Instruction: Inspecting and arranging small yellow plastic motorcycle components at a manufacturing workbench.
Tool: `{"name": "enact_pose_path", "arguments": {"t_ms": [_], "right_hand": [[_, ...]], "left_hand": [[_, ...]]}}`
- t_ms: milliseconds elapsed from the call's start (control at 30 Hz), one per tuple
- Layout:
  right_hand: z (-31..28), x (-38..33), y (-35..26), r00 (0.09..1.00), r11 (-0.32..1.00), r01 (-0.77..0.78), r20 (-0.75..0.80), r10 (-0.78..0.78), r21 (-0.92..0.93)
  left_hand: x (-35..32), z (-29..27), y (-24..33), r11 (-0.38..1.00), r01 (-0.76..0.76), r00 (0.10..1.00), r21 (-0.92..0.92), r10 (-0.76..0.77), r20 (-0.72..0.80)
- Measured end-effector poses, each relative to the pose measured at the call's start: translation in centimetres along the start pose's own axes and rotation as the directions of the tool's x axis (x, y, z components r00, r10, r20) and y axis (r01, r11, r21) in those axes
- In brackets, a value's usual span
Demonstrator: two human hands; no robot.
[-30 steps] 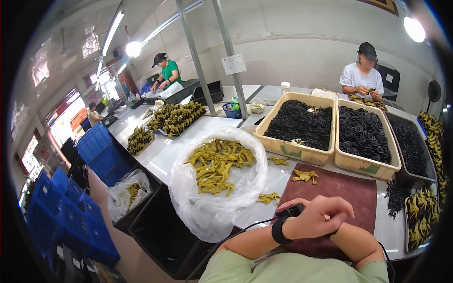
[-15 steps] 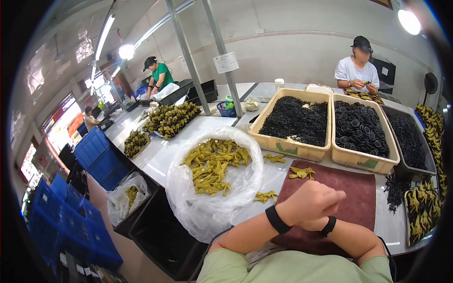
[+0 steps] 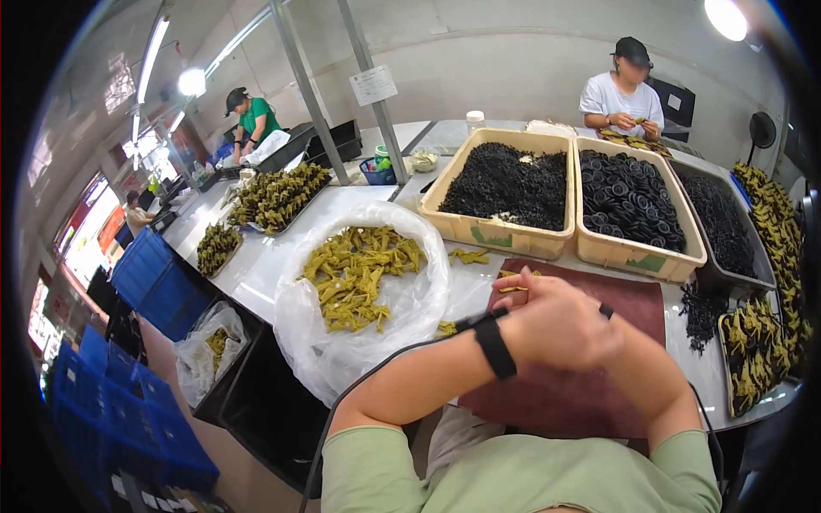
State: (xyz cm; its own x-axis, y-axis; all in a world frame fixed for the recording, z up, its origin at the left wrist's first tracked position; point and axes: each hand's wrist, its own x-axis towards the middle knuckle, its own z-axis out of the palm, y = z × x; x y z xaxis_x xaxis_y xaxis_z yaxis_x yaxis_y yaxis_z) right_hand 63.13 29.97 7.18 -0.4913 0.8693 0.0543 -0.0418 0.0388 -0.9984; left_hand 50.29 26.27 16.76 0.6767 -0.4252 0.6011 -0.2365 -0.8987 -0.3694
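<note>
My forearms cross over a dark red mat [image 3: 556,398]. My left hand [image 3: 569,329] is smeared by motion and lies across my right wrist; its fingers cannot be made out. Past it, my right hand [image 3: 532,292] points left with fingers partly stretched out and apart. Right by those fingertips an olive-yellow moulded piece with limb-like parts [image 3: 513,289] shows on the mat's far left corner, mostly covered by the hand. A black band [image 3: 494,344] circles my left wrist. To the left stands a clear plastic bag [image 3: 295,329], rolled open and holding many olive-yellow pieces [image 3: 355,274].
Beyond the mat stand cream bins of small black parts [image 3: 505,242] and black round discs [image 3: 641,261], beside a grey bin [image 3: 761,282]. Trays of olive-yellow pieces [image 3: 753,350] line the right edge. Blue crates [image 3: 154,282] stand at left. Co-workers [image 3: 623,94] sit and stand farther off.
The view has shifted, so the scene sits farther left and higher. My right hand now reaches out left past my left hand, near the loose piece on the mat.
</note>
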Motion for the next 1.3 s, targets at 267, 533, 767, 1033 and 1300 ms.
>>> {"name": "enact_pose_path", "arguments": {"t_ms": [267,533,767,1033,1300], "right_hand": [[6.6,-0.6,-7.3,0.803,0.943,-0.265,0.497,0.331,-0.2],[9.0,-1.2,-10.3,0.891,0.739,0.051,0.364,0.27,-0.672],[9.1,-1.8,-9.7,0.889,0.803,0.013,0.375,0.263,-0.596],[7.9,-1.7,-11.0,0.721,0.814,-0.147,0.503,0.477,-0.562],[10.1,-4.2,-10.2,0.94,0.534,0.249,0.334,0.067,-0.808]], "left_hand": [[-0.4,4.2,9.4,0.845,-0.239,0.902,-0.479,0.376,0.213],[-2.3,6.2,7.8,0.818,0.339,0.747,-0.465,0.067,0.662],[-2.4,5.8,8.9,0.736,0.403,0.852,-0.543,-0.085,0.517],[-2.6,4.7,10.2,0.899,0.017,0.882,-0.439,0.193,0.43],[-4.3,4.4,6.7,0.825,0.419,0.849,-0.378,-0.208,0.487]]}}
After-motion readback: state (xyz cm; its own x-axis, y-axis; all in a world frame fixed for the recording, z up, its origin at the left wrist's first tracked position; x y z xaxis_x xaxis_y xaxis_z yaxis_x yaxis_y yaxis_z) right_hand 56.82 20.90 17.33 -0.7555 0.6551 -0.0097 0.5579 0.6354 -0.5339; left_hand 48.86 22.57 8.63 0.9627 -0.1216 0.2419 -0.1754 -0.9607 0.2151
